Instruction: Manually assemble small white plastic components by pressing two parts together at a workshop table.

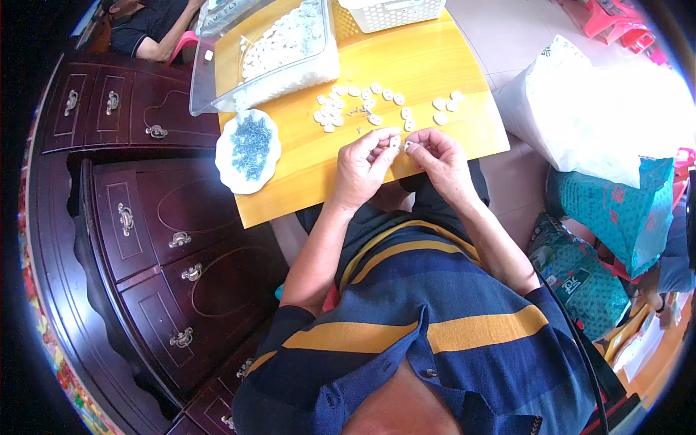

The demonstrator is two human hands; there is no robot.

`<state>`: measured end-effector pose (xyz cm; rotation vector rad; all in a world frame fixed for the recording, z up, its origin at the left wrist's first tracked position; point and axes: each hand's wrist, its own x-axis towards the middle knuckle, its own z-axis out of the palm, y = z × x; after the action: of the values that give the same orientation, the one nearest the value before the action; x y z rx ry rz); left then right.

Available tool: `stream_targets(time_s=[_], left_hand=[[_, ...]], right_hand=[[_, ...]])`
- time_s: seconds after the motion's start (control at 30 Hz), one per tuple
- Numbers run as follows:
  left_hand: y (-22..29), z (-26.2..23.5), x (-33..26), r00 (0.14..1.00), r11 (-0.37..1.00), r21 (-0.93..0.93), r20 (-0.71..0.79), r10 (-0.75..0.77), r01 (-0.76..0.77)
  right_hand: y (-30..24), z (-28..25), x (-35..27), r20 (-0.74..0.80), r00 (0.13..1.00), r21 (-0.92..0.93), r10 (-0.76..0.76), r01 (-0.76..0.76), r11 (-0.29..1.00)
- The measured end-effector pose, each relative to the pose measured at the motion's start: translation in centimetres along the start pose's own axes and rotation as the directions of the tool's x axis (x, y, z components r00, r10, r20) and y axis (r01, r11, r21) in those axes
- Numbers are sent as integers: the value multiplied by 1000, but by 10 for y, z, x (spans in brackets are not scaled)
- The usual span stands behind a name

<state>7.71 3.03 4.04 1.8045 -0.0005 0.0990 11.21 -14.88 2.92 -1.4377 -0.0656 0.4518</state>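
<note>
Over the near edge of the table, my left hand pinches a small white plastic piece between thumb and fingers. Close beside it, my right hand is closed at the fingertips on something tiny that I cannot make out. Just beyond my hands lies a loose group of similar white pieces with holes, and several more sit farther right. A few small metal screws are scattered among them. To the left, a white scalloped dish holds a heap of small screws.
A clear plastic bin full of white pieces stands at the table's far left, and a white perforated basket at its far edge. Dark wooden drawers flank my left. Large white and teal bags stand on the right. Another person sits far left.
</note>
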Motion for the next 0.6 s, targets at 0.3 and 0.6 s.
stream_targets(time_s=[0.3, 0.6], left_hand=[[-8, -3, 0, 985, 941, -293, 81, -154, 171], [-10, -2, 0, 963, 797, -542, 121, -241, 267]], right_hand=[[-1, -2, -1, 18, 1000, 2, 0, 0, 1000], [-4, -3, -3, 24, 1000, 80, -4, 2, 997]])
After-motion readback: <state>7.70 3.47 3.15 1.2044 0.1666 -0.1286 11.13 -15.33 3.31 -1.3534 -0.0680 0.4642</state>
